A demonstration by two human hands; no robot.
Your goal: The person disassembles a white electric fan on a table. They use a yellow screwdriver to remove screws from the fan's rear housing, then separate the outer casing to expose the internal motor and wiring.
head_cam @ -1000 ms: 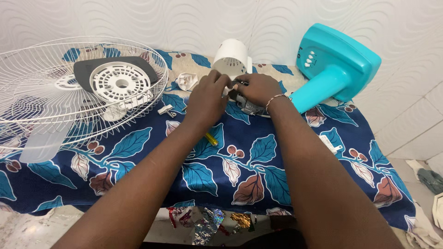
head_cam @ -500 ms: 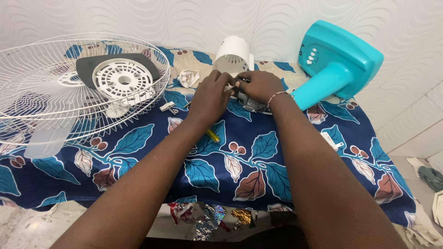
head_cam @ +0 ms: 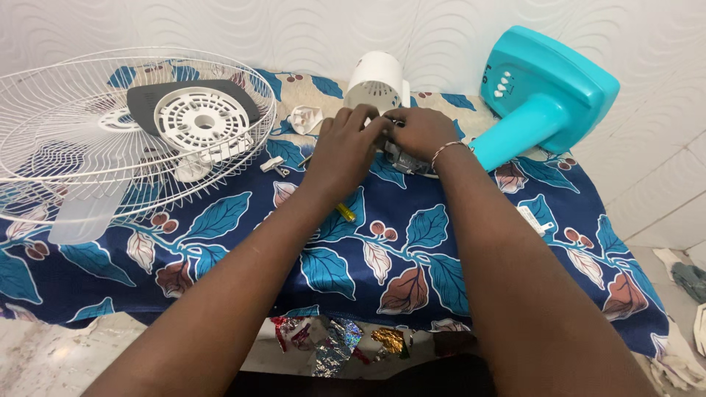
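Both hands are bunched together over the fan motor (head_cam: 403,158) at the far middle of the table. Left hand (head_cam: 346,151) and right hand (head_cam: 419,132) are both closed around it, fingertips meeting on top. White motor cover (head_cam: 376,79) sits just behind, teal fan base (head_cam: 548,92) to the right, wire grille (head_cam: 88,125) far left.

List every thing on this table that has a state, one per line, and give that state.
Left hand: closed on the fan motor, fingers curled.
Right hand: gripping the fan motor from the other side.
Fan motor: bare, out of its cover, lying on the cloth.
White motor cover: off, on its side.
Wire guard: detached, lying flat.
Teal fan base: tipped over.
Yellow-handled screwdriver: lying unused under the left wrist.
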